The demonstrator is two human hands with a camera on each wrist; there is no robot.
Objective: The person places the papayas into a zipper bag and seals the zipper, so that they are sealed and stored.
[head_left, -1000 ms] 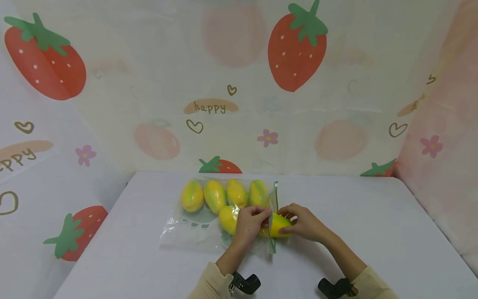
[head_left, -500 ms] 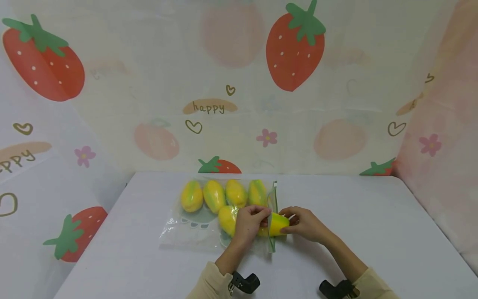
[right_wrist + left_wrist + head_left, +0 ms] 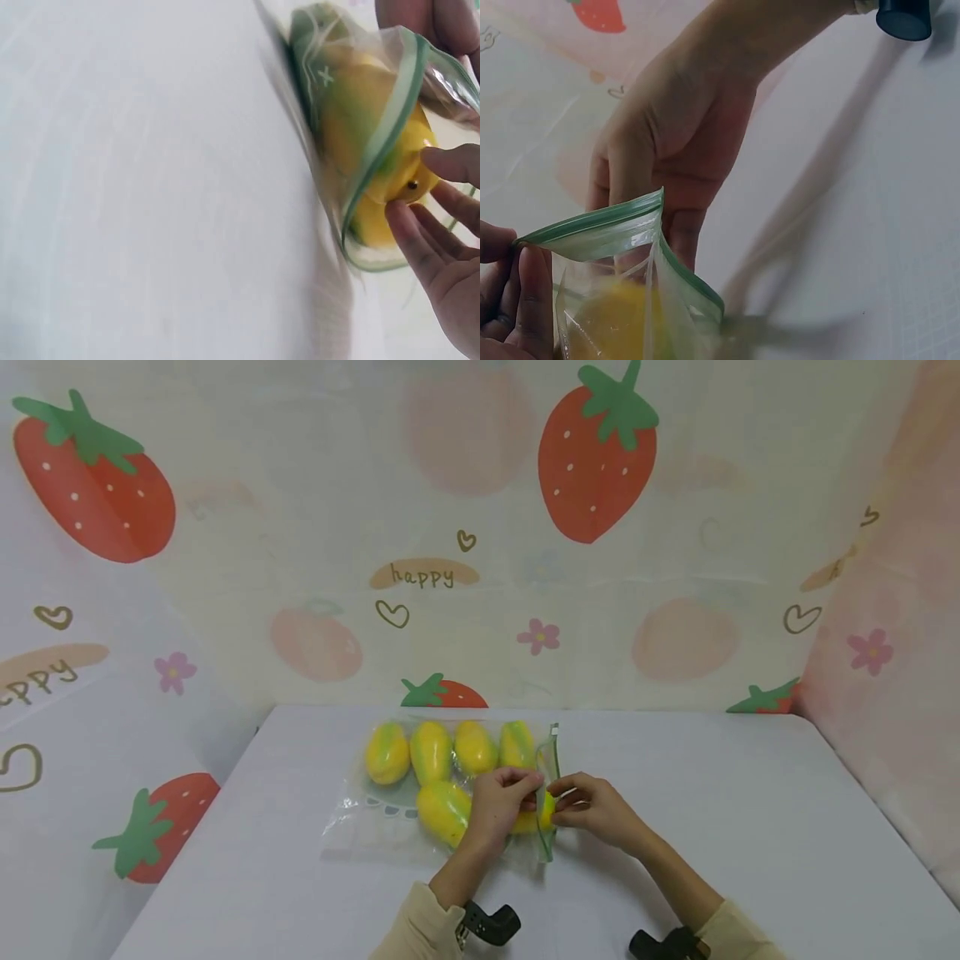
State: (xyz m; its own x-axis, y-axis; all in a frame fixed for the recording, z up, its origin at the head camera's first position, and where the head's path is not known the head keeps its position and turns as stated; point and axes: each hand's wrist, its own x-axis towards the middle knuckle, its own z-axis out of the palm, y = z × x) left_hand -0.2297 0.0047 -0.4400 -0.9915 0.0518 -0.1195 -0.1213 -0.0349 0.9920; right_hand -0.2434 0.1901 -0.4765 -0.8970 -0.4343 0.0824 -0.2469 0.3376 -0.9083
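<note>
A clear zip bag (image 3: 352, 835) with a green seal lies on the table, its mouth facing right. My left hand (image 3: 498, 806) pinches the upper lip of that mouth, and the left wrist view shows the green zip strip (image 3: 600, 219) spread apart. Just inside the opening is a yellow-green mango (image 3: 360, 127), blunt end outward. My right hand (image 3: 600, 814) has thumb and fingertips around this end. Further in, several more mangoes (image 3: 431, 752) lie in the bag, one partly hidden behind my left hand.
The bag rests on a white table (image 3: 720, 793) near its back edge. Behind stands a backdrop (image 3: 480, 635) printed with strawberries, hearts and flowers. A black wrist camera (image 3: 491, 925) sits on my left wrist; another wrist camera (image 3: 667, 943) is on the right.
The mango in my right hand has slid left, into the bag's mouth. The mango ahead of it has shifted left inside the bag. My left hand stays at the bag's lip.
</note>
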